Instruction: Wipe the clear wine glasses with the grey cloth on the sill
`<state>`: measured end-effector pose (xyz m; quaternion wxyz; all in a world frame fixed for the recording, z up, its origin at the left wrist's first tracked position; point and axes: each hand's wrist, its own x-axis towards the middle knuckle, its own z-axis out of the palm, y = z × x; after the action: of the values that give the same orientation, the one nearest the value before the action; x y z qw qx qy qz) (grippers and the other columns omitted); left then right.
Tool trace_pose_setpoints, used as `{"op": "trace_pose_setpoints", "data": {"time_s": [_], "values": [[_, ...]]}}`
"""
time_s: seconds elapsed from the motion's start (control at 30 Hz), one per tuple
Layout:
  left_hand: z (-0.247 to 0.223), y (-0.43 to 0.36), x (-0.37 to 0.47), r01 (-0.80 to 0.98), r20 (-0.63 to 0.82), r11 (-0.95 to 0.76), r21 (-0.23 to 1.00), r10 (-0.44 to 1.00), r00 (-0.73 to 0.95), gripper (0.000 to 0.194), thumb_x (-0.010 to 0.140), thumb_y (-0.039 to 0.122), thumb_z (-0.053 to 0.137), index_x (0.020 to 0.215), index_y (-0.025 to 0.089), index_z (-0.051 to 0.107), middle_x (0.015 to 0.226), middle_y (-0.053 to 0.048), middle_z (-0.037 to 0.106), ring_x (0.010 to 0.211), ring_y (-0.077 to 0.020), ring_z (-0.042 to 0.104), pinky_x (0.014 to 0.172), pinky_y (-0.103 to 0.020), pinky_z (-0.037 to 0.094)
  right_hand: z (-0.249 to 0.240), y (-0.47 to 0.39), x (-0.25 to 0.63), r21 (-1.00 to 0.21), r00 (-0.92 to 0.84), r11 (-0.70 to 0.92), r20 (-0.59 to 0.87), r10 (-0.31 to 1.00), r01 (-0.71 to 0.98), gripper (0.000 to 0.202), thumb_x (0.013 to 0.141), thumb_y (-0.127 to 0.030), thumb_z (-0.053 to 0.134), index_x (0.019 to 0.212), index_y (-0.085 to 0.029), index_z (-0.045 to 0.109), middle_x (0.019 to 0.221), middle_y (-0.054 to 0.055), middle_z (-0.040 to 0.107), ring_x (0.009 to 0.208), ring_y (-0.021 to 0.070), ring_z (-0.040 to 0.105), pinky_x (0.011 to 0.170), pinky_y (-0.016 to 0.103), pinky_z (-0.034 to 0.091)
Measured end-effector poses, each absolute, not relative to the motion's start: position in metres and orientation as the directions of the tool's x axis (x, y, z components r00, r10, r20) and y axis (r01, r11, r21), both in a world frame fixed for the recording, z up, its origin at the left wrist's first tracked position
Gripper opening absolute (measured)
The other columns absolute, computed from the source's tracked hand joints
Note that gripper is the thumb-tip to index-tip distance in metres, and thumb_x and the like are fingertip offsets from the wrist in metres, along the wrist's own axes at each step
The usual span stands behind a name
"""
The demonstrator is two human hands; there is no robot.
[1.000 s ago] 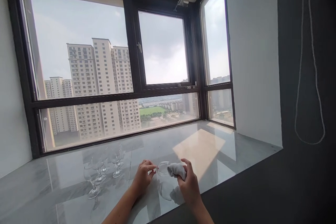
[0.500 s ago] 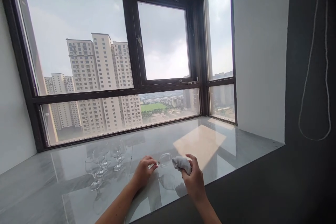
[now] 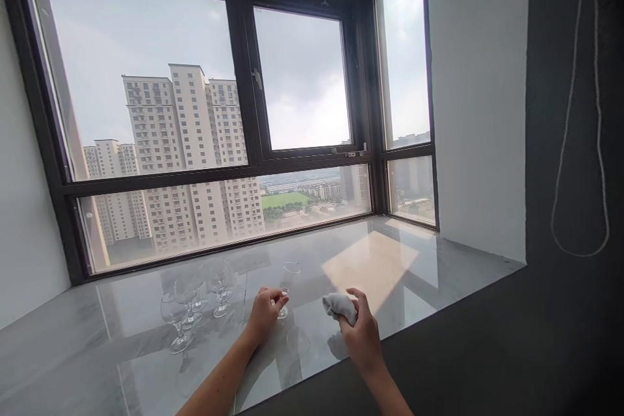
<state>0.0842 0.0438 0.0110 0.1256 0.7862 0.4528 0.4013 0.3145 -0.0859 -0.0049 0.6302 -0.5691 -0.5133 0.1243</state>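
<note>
My left hand (image 3: 266, 315) pinches the stem of a clear stemmed glass (image 3: 284, 305), which stands upright with its foot at or just over the glossy grey sill (image 3: 336, 260). The bowl is faint against the bright surface; its rim shows above my fingers. To the right, my right hand (image 3: 361, 335) is closed on a bunched grey cloth (image 3: 338, 307), held above the sill and apart from the glass. Several similar stemmed glasses (image 3: 179, 335) stand upright in a group left of my left hand.
A dark-framed window (image 3: 302, 159) runs behind the sill and turns a corner at the right. The sill's front edge (image 3: 390, 336) slants up to the right beside a dark wall. A looped cord (image 3: 560, 175) hangs at far right.
The glass in my left hand has turned from lying sideways to upright, and my left hand has shifted slightly left. My right hand keeps the cloth in almost the same place.
</note>
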Motion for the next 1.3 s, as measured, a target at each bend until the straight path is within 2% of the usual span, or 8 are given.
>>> {"op": "trace_pose_setpoints", "data": {"time_s": [0.23, 0.5, 0.63, 0.87, 1.0, 1.07, 1.17, 1.3], "values": [[0.004, 0.047, 0.09, 0.608, 0.461, -0.535, 0.587, 0.838, 0.293, 0.027, 0.081, 0.04, 0.057, 0.077, 0.018, 0.072, 0.075, -0.004, 0.072, 0.073, -0.0195, 0.063, 0.072, -0.029, 0.043, -0.012, -0.08, 0.314, -0.848, 0.452, 0.292, 0.492, 0.744, 0.443, 0.041, 0.078, -0.026, 0.05, 0.12, -0.023, 0.049, 0.095, 0.004, 0.072, 0.081, 0.0201, 0.07, 0.071, 0.027, 0.051], [0.006, 0.08, 0.133, 0.675, 0.378, -0.471, 0.567, 0.877, 0.295, 0.014, 0.074, 0.029, 0.063, 0.066, 0.018, 0.067, 0.063, 0.001, 0.066, 0.066, -0.016, 0.06, 0.063, -0.024, 0.038, -0.015, -0.077, 0.31, -0.829, 0.47, 0.29, 0.52, 0.713, 0.478, 0.04, 0.077, -0.023, 0.05, 0.117, -0.024, 0.051, 0.094, 0.004, 0.072, 0.082, 0.0211, 0.069, 0.071, 0.027, 0.051], [0.01, 0.103, 0.156, 0.708, 0.374, -0.434, 0.558, 0.892, 0.253, 0.005, 0.074, 0.023, 0.063, 0.074, 0.019, 0.066, 0.066, 0.001, 0.065, 0.068, -0.0158, 0.061, 0.064, -0.024, 0.037, -0.015, -0.077, 0.311, -0.831, 0.457, 0.295, 0.517, 0.724, 0.472, 0.039, 0.079, -0.024, 0.049, 0.118, -0.024, 0.05, 0.093, 0.004, 0.072, 0.081, 0.0201, 0.069, 0.07, 0.027, 0.051], [0.012, 0.069, 0.132, 0.762, 0.489, -0.331, 0.556, 0.872, 0.022, 0.02, 0.084, 0.039, 0.056, 0.094, 0.022, 0.054, 0.079, -0.001, 0.06, 0.075, -0.0192, 0.059, 0.067, -0.027, 0.04, -0.016, -0.079, 0.313, -0.823, 0.467, 0.288, 0.526, 0.71, 0.489, 0.04, 0.078, -0.026, 0.049, 0.118, -0.024, 0.051, 0.094, 0.004, 0.073, 0.08, 0.0205, 0.07, 0.068, 0.027, 0.051], [0.019, 0.037, 0.075, 0.807, 0.789, -0.423, 0.413, 0.608, -0.085, 0.016, 0.086, 0.037, 0.051, 0.092, 0.024, 0.046, 0.095, -0.005, 0.055, 0.096, -0.023, 0.055, 0.088, -0.036, 0.043, -0.017, -0.079, 0.313, -0.827, 0.461, 0.284, 0.518, 0.721, 0.485, 0.04, 0.078, -0.028, 0.049, 0.117, -0.024, 0.051, 0.096, 0.005, 0.073, 0.082, 0.0213, 0.071, 0.07, 0.028, 0.052], [0.022, 0.032, 0.05, 0.823, 0.855, -0.385, 0.419, 0.473, -0.214, 0.021, 0.082, 0.037, 0.055, 0.094, 0.023, 0.044, 0.098, -0.006, 0.052, 0.101, -0.0254, 0.051, 0.097, -0.042, 0.041, -0.018, -0.079, 0.313, -0.83, 0.461, 0.282, 0.513, 0.724, 0.482, 0.04, 0.077, -0.029, 0.05, 0.117, -0.024, 0.051, 0.096, 0.005, 0.073, 0.083, 0.0218, 0.071, 0.071, 0.028, 0.052], [0.022, 0.035, 0.032, 0.78, 0.772, -0.228, 0.583, 0.454, -0.444, 0.031, 0.078, 0.035, 0.058, 0.102, 0.022, 0.043, 0.099, -0.006, 0.049, 0.104, -0.028, 0.05, 0.1, -0.047, 0.039, -0.019, -0.078, 0.313, -0.836, 0.476, 0.272, 0.505, 0.72, 0.476, 0.04, 0.077, -0.031, 0.051, 0.116, -0.024, 0.051, 0.096, 0.006, 0.073, 0.084, 0.0229, 0.07, 0.072, 0.029, 0.052], [0.018, 0.044, 0.032, 0.708, 0.671, -0.128, 0.695, 0.468, -0.575, 0.043, 0.074, 0.033, 0.06, 0.111, 0.02, 0.042, 0.103, -0.009, 0.051, 0.11, -0.0334, 0.049, 0.099, -0.051, 0.039, -0.02, -0.078, 0.314, -0.838, 0.476, 0.283, 0.507, 0.719, 0.467, 0.04, 0.078, -0.032, 0.053, 0.117, -0.024, 0.051, 0.095, 0.006, 0.073, 0.083, 0.0227, 0.071, 0.07, 0.029, 0.052]]}}
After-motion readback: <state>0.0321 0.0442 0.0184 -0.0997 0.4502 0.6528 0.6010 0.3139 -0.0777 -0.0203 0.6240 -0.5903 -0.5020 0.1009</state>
